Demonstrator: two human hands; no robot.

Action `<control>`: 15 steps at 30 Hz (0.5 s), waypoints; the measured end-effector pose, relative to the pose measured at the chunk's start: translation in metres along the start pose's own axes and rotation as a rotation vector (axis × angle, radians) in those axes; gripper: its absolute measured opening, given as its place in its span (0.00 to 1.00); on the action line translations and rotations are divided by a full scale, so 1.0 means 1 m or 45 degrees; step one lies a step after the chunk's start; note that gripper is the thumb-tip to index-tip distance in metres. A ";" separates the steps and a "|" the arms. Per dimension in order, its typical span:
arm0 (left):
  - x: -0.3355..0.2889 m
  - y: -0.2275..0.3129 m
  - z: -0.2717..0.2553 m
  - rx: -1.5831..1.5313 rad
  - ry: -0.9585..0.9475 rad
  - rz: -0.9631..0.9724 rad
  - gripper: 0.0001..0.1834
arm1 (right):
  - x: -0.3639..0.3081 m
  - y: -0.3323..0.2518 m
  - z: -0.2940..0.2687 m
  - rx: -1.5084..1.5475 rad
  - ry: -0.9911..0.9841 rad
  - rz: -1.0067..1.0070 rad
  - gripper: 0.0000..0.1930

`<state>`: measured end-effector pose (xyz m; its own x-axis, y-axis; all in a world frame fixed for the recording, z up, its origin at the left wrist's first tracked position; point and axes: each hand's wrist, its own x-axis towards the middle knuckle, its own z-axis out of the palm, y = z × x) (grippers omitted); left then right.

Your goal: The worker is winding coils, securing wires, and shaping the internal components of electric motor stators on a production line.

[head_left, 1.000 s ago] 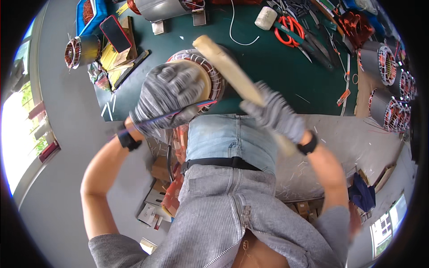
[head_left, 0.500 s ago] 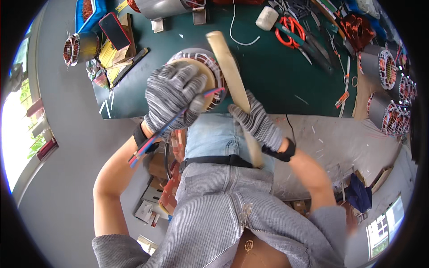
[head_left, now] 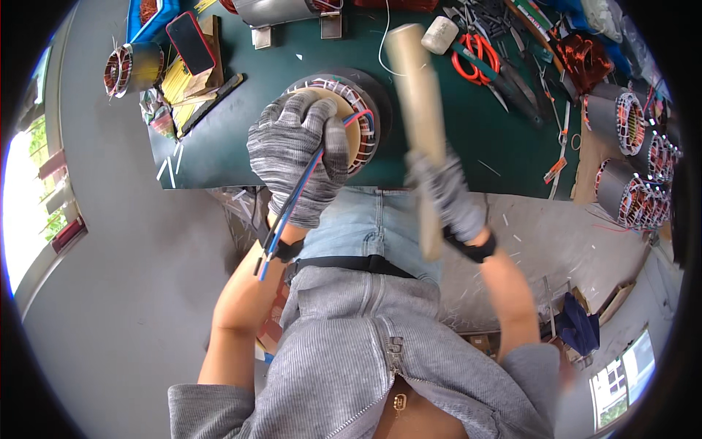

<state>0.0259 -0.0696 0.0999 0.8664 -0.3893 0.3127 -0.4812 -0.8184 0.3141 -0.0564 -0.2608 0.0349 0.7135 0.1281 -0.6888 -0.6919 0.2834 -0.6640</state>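
Note:
My left hand [head_left: 296, 150], in a grey striped knit glove, is closed over a round beige block [head_left: 355, 135] set in the top of a motor stator [head_left: 371, 113]. The stator stands near the table's front edge, its windings laced in white around the rim. Blue, black and pink lead wires [head_left: 298, 192] come off the windings and run down over that hand toward my wrist. My right hand [head_left: 450, 186], gloved alike and blurred by motion, grips a pale wooden stick [head_left: 415, 88]. The stick is held to the right of the stator, apart from it.
A phone [head_left: 191, 44] lies on yellow strips at the back left, near a small stator [head_left: 133, 69]. Orange-handled scissors [head_left: 475, 58], a white mallet head [head_left: 439, 34] and several tools lie at the back right. More stators [head_left: 630, 194] stand along the right edge of the green table [head_left: 468, 139].
The wooden stick and my right hand have swung right, away from the stator. My left hand has turned on the block, and its forearm has moved inward; the wires hang steeper.

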 end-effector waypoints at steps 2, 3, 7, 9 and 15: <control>-0.001 0.006 0.000 -0.026 0.021 -0.150 0.13 | 0.002 0.031 0.017 -0.247 -0.090 -0.264 0.19; -0.001 0.007 -0.006 -0.022 0.034 -0.154 0.13 | -0.001 0.024 0.020 -0.077 -0.179 -0.093 0.19; -0.001 -0.003 -0.029 0.100 -0.337 -0.053 0.28 | 0.012 0.018 -0.017 -0.308 0.185 -0.159 0.23; 0.000 -0.019 -0.036 0.050 -0.608 -0.030 0.29 | 0.031 0.020 -0.038 -0.600 0.367 -0.152 0.24; -0.002 -0.029 -0.086 -0.107 -0.401 0.065 0.31 | 0.085 0.043 -0.087 -1.578 0.729 -0.557 0.26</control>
<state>0.0271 -0.0090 0.1669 0.8333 -0.5512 0.0413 -0.5230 -0.7620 0.3819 -0.0350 -0.3203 -0.0777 0.9548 -0.2298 -0.1885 -0.2929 -0.8355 -0.4649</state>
